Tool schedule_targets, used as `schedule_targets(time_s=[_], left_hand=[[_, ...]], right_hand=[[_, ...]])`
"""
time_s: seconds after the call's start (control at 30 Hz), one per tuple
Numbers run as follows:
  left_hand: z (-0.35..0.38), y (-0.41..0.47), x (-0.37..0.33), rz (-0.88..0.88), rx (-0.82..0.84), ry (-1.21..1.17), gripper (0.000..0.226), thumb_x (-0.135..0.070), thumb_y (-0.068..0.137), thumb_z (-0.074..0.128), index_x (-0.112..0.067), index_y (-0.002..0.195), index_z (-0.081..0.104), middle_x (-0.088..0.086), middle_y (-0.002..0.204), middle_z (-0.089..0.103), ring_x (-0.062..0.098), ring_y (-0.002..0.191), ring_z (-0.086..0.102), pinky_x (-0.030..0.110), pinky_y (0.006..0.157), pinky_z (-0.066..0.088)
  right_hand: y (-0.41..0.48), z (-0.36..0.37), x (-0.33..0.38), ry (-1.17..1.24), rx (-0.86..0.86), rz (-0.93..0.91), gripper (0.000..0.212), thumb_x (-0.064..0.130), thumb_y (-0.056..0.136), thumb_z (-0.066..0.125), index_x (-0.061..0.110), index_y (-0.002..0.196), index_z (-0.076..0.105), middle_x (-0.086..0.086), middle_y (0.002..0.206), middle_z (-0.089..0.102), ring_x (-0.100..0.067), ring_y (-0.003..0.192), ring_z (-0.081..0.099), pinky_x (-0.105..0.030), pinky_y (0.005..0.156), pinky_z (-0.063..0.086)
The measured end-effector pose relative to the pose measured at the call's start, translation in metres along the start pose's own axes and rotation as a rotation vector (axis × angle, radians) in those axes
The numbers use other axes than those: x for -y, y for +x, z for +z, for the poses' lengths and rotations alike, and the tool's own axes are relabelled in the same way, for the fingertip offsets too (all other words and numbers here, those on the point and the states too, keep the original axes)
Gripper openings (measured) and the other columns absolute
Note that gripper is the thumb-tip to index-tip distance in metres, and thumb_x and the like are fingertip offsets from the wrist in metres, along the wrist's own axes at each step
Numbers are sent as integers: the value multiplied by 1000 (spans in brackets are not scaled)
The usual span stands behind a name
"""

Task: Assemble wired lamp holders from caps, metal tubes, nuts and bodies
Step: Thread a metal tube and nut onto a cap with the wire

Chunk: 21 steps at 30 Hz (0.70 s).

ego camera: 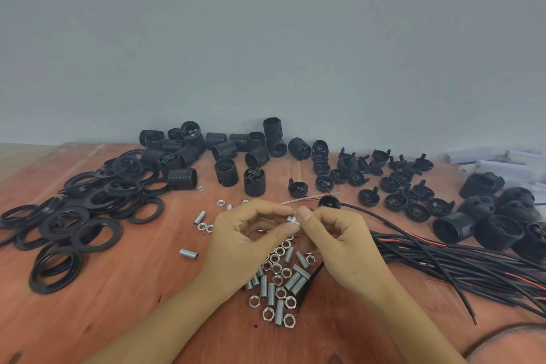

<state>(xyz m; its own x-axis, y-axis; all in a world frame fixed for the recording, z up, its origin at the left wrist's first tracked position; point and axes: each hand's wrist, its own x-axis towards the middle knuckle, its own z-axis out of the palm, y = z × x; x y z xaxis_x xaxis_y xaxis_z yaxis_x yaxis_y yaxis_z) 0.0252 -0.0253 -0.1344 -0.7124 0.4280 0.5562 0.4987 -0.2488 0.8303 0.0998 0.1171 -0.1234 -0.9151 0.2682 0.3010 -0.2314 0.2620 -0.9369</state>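
Note:
My left hand [251,230] and my right hand [336,236] meet above the table, fingertips pinching a small threaded metal tube with a nut [293,219] between them. A thin wire end [307,197] sticks out past the fingers toward a black cap [328,201] lying just behind them, and a black cable [384,220] runs off from the cap to the right. Under my hands lies a pile of loose metal tubes and hex nuts [280,278].
Black rings [76,216] are heaped at the left. Threaded black bodies [230,156] line the wall, caps [393,183] spread at the back right, larger black shells [502,216] at the far right. A bundle of black and red wires [461,263] crosses the right side.

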Motion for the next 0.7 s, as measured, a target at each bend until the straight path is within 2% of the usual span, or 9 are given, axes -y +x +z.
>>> schedule_targets(time_s=[0.13, 0.23, 0.3, 0.33, 0.4, 0.43, 0.5, 0.6, 0.7], left_hand=[[0, 1, 0, 3, 12, 16, 19, -24, 76, 78, -27, 95, 74, -3, 89, 74, 15, 81, 72, 22, 74, 56], [-2, 2, 0, -9, -30, -17, 18, -24, 76, 77, -24, 94, 74, -1, 88, 74, 14, 81, 71, 20, 74, 56], [-2, 3, 0, -25, -74, -38, 17, -24, 74, 77, -22, 91, 75, 4, 91, 72, 17, 84, 71, 22, 77, 56], [-2, 3, 1, -35, -93, -45, 16, -24, 74, 77, -22, 90, 75, 6, 92, 72, 19, 86, 72, 24, 79, 57], [-2, 3, 2, -79, -115, -71, 15, -25, 73, 76, -22, 88, 76, 10, 93, 72, 26, 90, 72, 32, 82, 58], [-2, 3, 2, -112, -119, -88, 15, -24, 73, 77, -21, 88, 76, 12, 93, 73, 28, 90, 72, 34, 82, 58], [-2, 4, 3, -162, -121, -119, 15, -16, 75, 79, -20, 89, 77, 13, 90, 75, 26, 85, 73, 30, 77, 58], [-2, 5, 3, -177, -154, -118, 25, -12, 74, 81, -28, 93, 77, 7, 90, 75, 16, 83, 72, 21, 75, 56], [-3, 6, 3, -174, -171, -96, 28, -16, 67, 79, -20, 95, 74, 4, 91, 75, 13, 83, 71, 19, 77, 55]], right_hand=[[0, 1, -2, -3, -1, 22, 55, 53, 91, 46, 10, 63, 67, -12, 58, 65, -25, 52, 54, -32, 55, 44], [0, -3, -3, -42, -38, 7, 46, 57, 89, 49, 19, 67, 65, 1, 57, 62, -12, 54, 52, -27, 55, 43], [3, -10, -9, -314, -160, -52, 47, 59, 95, 43, 26, 69, 63, 12, 60, 58, -5, 57, 51, -25, 57, 43], [6, -15, -11, -542, -227, -83, 40, 56, 97, 43, 30, 77, 66, 16, 70, 61, -6, 68, 55, -28, 65, 45], [11, -20, -13, -938, -252, -33, 28, 48, 96, 50, 33, 111, 68, 16, 112, 63, -14, 106, 54, -35, 90, 40], [14, -22, -15, -1044, -210, 36, 32, 46, 96, 52, 35, 124, 63, 14, 128, 57, -17, 119, 48, -36, 97, 34], [18, -24, -19, -1120, -114, 128, 37, 44, 96, 52, 37, 132, 58, 15, 141, 48, -18, 127, 41, -35, 103, 28], [21, -24, -22, -1123, -113, 142, 32, 42, 96, 55, 38, 126, 63, 16, 138, 52, -19, 124, 44, -35, 101, 29], [23, -28, -22, -1125, -193, 135, 23, 38, 97, 56, 35, 114, 71, 13, 125, 61, -20, 116, 49, -35, 96, 27]])
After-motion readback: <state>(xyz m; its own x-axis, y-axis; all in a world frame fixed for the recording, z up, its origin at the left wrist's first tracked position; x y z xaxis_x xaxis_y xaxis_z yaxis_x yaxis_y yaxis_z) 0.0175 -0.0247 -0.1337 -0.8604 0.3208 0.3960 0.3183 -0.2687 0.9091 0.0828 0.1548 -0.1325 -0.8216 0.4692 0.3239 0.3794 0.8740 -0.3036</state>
